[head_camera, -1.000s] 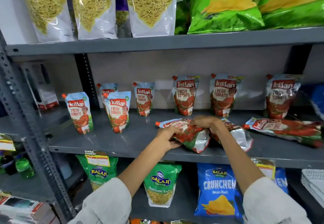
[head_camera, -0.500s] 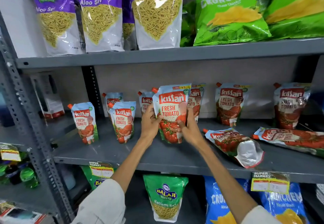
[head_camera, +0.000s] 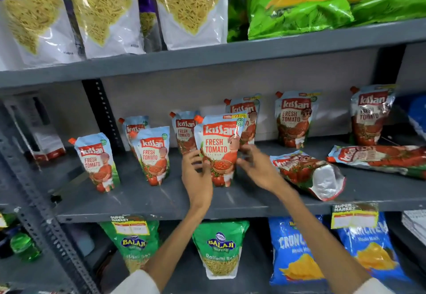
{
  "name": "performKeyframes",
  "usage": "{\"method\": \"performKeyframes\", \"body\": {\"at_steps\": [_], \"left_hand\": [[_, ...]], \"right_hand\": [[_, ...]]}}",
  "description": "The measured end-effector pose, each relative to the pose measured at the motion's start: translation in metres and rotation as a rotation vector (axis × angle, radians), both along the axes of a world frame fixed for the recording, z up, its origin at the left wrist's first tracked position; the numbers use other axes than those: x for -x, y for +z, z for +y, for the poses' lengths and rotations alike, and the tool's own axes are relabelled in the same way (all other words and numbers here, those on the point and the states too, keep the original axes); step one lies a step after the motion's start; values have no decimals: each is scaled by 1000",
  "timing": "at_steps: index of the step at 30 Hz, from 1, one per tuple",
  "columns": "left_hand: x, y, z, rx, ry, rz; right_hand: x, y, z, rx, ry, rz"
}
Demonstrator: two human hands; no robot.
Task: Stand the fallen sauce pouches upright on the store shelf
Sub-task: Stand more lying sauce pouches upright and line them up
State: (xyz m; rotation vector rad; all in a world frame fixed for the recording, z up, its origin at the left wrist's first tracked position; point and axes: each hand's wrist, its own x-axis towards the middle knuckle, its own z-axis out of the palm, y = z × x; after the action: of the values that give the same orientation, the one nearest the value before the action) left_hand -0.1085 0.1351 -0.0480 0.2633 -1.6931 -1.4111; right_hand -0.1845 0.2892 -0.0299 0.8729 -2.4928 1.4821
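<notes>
Flanking upright pouch (head_camera: 219, 151) — hands loose

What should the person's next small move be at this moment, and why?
Probably let go of the upright pouch and reach the right hand to the nearest fallen pouch. The front pouch stands on the shelf between both hands, the left hand touching its side, while that fallen one lies just right of it, and another fallen pouch lies farther right.
</notes>
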Motion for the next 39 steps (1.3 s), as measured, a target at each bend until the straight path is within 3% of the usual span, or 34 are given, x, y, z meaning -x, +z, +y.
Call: {"method": "performKeyframes", "body": {"at_steps": [3,7,9,11,13,16,19,23,26,29,33,39], "left_hand": [[-1,-2,35,-146,-140,-81],[10,11,85,-500,-537,-402],[19,17,105,-637,-667,-550],[29,21,122,-745,-754,-647],[40,24,142,-667,-776,-717],[57,22,163,-439,-672,-741],[66,20,173,-397,-587,-728],[71,15,180,-358,-515,-597],[69,24,180,-178,-470,-388],[73,35,173,47,-413,-217],[85,32,163,216,-372,-91],[91,-10,152,310,-290,-174]], "right_hand": [[11,29,49,-108,-149,18],[49,52,128,-375,-461,-191],[71,41,159,-479,-442,-332],[93,14,179,-436,-350,-589],[117,-11,195,-323,-298,-731],[122,-14,193,-212,-234,-718],[106,-5,188,-127,-174,-729],[78,9,186,85,-12,-727],[71,23,185,303,119,-703],[75,34,175,478,117,-533],[84,28,162,458,124,-290],[94,-29,153,308,146,-205]]}}
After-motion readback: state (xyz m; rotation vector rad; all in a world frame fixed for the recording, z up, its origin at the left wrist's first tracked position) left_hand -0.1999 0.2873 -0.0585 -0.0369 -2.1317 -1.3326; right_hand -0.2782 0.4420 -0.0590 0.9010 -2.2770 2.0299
